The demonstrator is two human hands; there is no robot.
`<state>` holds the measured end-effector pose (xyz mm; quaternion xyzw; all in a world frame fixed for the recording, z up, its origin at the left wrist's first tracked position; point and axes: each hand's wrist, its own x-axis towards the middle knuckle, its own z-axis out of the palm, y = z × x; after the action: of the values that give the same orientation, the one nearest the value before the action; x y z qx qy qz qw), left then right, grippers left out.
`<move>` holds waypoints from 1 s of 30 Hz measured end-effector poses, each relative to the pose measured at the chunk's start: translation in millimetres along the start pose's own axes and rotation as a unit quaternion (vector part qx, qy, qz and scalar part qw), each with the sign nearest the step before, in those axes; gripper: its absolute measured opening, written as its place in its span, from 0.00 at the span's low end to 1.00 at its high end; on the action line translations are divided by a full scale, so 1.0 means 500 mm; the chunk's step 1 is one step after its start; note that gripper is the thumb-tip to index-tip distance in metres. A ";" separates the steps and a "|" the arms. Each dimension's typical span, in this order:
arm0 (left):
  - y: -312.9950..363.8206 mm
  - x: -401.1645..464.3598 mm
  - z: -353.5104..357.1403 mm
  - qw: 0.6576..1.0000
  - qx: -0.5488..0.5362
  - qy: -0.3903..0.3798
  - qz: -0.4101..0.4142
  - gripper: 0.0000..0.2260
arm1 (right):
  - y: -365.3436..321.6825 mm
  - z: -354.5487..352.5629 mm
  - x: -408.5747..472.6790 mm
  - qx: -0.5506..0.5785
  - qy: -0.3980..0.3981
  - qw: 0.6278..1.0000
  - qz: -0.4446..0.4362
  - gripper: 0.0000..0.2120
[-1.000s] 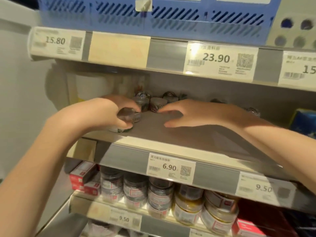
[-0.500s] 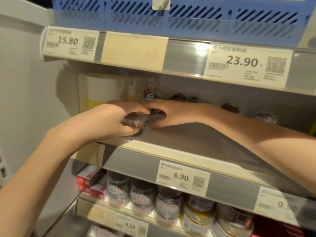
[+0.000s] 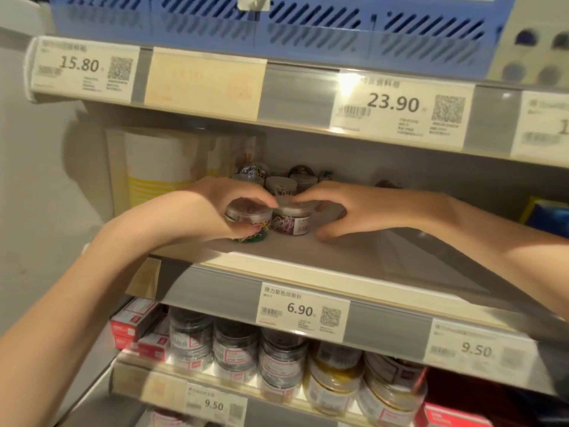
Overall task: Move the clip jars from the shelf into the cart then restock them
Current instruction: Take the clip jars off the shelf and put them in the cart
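Observation:
On the middle shelf point(image 3: 385, 257) my left hand point(image 3: 212, 211) is closed around a clear clip jar point(image 3: 248, 214) with coloured clips, near the front left. A second clip jar point(image 3: 292, 219) stands right beside it, touching. My right hand point(image 3: 354, 208) arches over this second jar with its fingertips on the lid; the thumb rests on the shelf, apart from the jar. Several more clip jars point(image 3: 281, 184) stand behind, at the back of the shelf, partly hidden by my hands.
A white and yellow pack point(image 3: 154, 171) stands at the back left of the shelf, a blue pack point(image 3: 548, 217) at the right. A blue basket point(image 3: 277, 29) sits on the shelf above. Larger jars point(image 3: 283, 362) and red boxes point(image 3: 135, 325) fill the shelf below.
My right hand has drawn back to the right, and a second jar now stands in view beside the one in my left hand. My left hand keeps its grip.

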<state>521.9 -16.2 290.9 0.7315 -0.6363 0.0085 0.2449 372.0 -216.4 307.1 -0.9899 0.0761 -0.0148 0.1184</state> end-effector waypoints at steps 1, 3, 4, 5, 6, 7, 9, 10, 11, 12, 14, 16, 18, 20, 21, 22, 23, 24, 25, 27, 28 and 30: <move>0.004 0.007 0.002 1.000 0.000 -0.007 0.006 0.18 | 0.007 -0.001 -0.016 0.007 0.004 1.000 0.008 0.30; 0.016 0.022 0.006 1.000 0.004 -0.026 0.017 0.18 | 0.019 -0.003 -0.047 0.017 0.010 1.000 0.015 0.28; 0.022 0.029 0.008 0.999 0.003 -0.037 0.022 0.19 | 0.025 -0.004 -0.061 0.018 0.013 1.000 0.016 0.26; 0.028 0.036 0.011 0.999 0.000 -0.046 0.029 0.19 | 0.031 -0.006 -0.075 0.020 0.017 1.000 0.016 0.23; 0.034 0.042 0.014 0.998 -0.003 -0.052 0.038 0.19 | 0.035 -0.006 -0.087 0.022 0.022 0.999 0.018 0.21; 0.038 0.048 0.018 0.997 -0.006 -0.055 0.047 0.19 | 0.040 -0.007 -0.100 0.023 0.028 0.999 0.021 0.19; 0.048 0.061 0.025 0.996 -0.009 -0.063 0.064 0.18 | 0.048 -0.007 -0.126 0.023 0.040 0.998 0.031 0.16; 0.053 0.067 0.028 0.995 -0.010 -0.069 0.069 0.18 | 0.052 -0.007 -0.138 0.023 0.046 0.998 0.040 0.15; 0.058 0.074 0.031 0.994 -0.012 -0.077 0.074 0.18 | 0.055 -0.007 -0.149 0.025 0.052 0.997 0.049 0.16; 0.062 0.082 0.034 0.993 -0.015 -0.085 0.078 0.18 | 0.055 -0.008 -0.159 0.025 0.059 0.996 0.057 0.18; 0.070 0.097 0.039 0.991 -0.013 -0.098 0.087 0.18 | 0.053 -0.011 -0.174 0.027 0.071 0.995 0.066 0.18; 0.074 0.112 0.041 0.990 -0.005 -0.108 0.091 0.20 | 0.051 -0.011 -0.183 0.036 0.077 0.994 0.066 0.14; 0.076 0.123 0.038 0.988 0.005 -0.127 0.090 0.22 | 0.052 -0.009 -0.187 0.045 0.084 0.993 0.066 0.13; 0.080 0.131 0.031 0.984 0.020 -0.155 0.085 0.25 | 0.053 -0.006 -0.189 0.058 0.085 0.992 0.068 0.17; 0.085 0.136 0.029 0.982 0.031 -0.169 0.080 0.26 | 0.054 -0.005 -0.189 0.066 0.082 0.992 0.069 0.19; 0.092 0.143 0.027 0.980 0.043 -0.179 0.074 0.28 | 0.055 -0.006 -0.190 0.071 0.077 0.992 0.069 0.20; 0.100 0.150 0.026 0.979 0.055 -0.185 0.071 0.29 | 0.058 -0.006 -0.190 0.074 0.074 0.992 0.069 0.21; 0.110 0.159 0.028 0.977 0.066 -0.190 0.072 0.30 | 0.061 -0.008 -0.191 0.075 0.075 0.992 0.070 0.21; 0.120 0.169 0.031 0.975 0.075 -0.194 0.076 0.31 | 0.065 -0.010 -0.191 0.075 0.081 0.991 0.071 0.21; 0.142 0.190 0.041 0.971 0.089 -0.207 0.084 0.34 | 0.074 -0.015 -0.192 0.061 0.094 0.991 0.079 0.24; 0.153 0.199 0.047 0.968 0.097 -0.215 0.086 0.35 | 0.081 -0.017 -0.194 0.049 0.099 0.990 0.086 0.24; 0.170 0.216 0.059 0.963 0.109 -0.228 0.094 0.35 | 0.095 -0.020 -0.201 0.025 0.101 0.990 0.098 0.23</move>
<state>454.2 -132.9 329.4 0.6735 -0.7361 -0.0665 0.0107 265.3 -248.6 304.4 -0.9677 0.1844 -0.1052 0.1360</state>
